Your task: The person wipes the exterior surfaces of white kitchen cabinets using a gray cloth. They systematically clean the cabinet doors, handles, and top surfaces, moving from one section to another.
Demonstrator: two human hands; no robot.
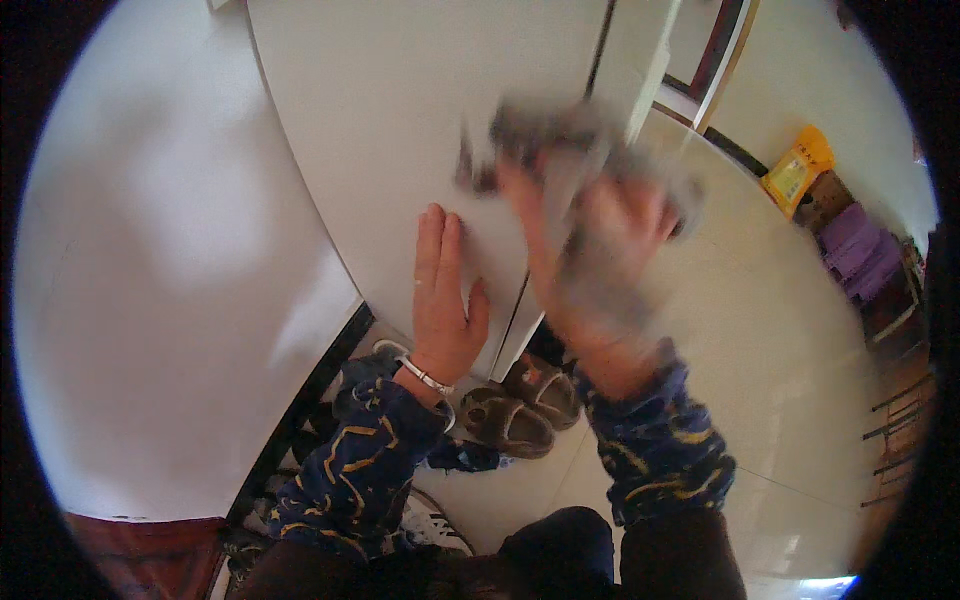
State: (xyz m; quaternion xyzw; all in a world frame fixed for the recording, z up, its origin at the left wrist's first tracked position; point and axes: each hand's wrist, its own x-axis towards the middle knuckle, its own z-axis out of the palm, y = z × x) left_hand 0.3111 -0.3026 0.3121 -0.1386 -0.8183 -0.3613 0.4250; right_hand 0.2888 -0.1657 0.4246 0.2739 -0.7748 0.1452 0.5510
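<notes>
My left hand [446, 307] rests with extended fingers against, or very close to, a white panel [375, 127] that looks like a cabinet door. It holds nothing; the thumb stands apart from the fingers, and a silvery bracelet [424, 375] circles the wrist. Up and to the right, my right hand [622, 214] grips a grey cloth [551, 124]. Both are badly blurred, and the cloth hangs loosely around the fingers and over the wrist. This hand is in front of the panel's right edge; whether the cloth touches the panel cannot be told.
Brown slippers [517, 427] sit on the tiled floor [757, 360] below the panel. More footwear [247, 547] lines the wall's dark skirting at left. By the far-right wall are a yellow packet [799, 172] and a purple item [859, 247]. A white wall [172, 337] stands close on the left.
</notes>
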